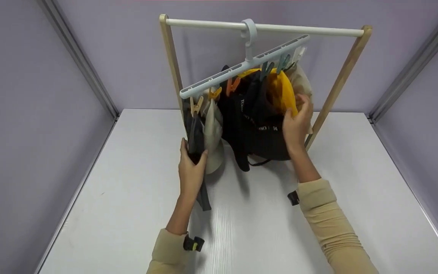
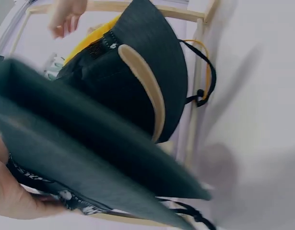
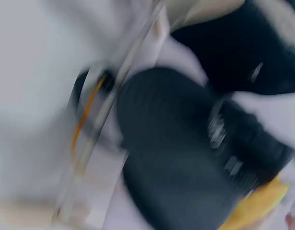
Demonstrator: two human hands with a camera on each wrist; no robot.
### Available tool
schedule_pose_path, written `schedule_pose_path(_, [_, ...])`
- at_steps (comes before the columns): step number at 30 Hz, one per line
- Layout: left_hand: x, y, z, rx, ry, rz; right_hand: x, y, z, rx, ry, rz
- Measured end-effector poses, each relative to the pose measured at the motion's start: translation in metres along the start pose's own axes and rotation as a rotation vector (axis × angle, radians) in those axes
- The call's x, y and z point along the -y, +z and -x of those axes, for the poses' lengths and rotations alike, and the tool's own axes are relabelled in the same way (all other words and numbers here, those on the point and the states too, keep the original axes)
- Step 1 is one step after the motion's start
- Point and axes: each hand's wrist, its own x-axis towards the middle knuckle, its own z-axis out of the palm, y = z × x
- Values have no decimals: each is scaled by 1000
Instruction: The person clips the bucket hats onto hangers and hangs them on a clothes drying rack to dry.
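At the left end of a pale clip hanger point(image 1: 219, 78), my left hand point(image 1: 191, 173) grips a dark hat point(image 1: 196, 137) between thumb and fingers. The left wrist view shows this hat's wide dark green brim point(image 2: 85, 139), blurred, with my fingers at its patterned band. My right hand point(image 1: 297, 123) is raised beside the yellow fabric point(image 1: 281, 89) of a hat, fingers spread and slightly bent. Below that fabric hangs a black hat point(image 1: 266, 142) with white lettering. Only a fingertip point(image 3: 293, 220) of my right hand shows in the right wrist view, apart from the yellow.
The hanger hooks over the white rail point(image 1: 207, 24) of a wooden-legged rack point(image 1: 340, 78). Coloured clips, such as an orange one point(image 1: 233, 86), hold the hats. A pale hat point(image 1: 213, 127) and a beige hat point(image 1: 300, 82) hang too. Underneath is a white tabletop point(image 1: 127, 182), with walls around.
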Motion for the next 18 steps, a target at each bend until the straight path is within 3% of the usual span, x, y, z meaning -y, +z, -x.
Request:
schedule_pose_path(4, [9,2,20,-50,40,-81,-42,-16,-23,104,122,247])
schedule_pose_path(8, [14,0,40,5,-1,-130,-62,-33,-31,277,206,379])
schedule_pose_path(11, [17,-3,47,74,-26,-153,-71,-39,-30,320,167,469])
schedule_pose_path(18, [22,-3,42,189,-24,-185,-74,-56,-16,236,48,551])
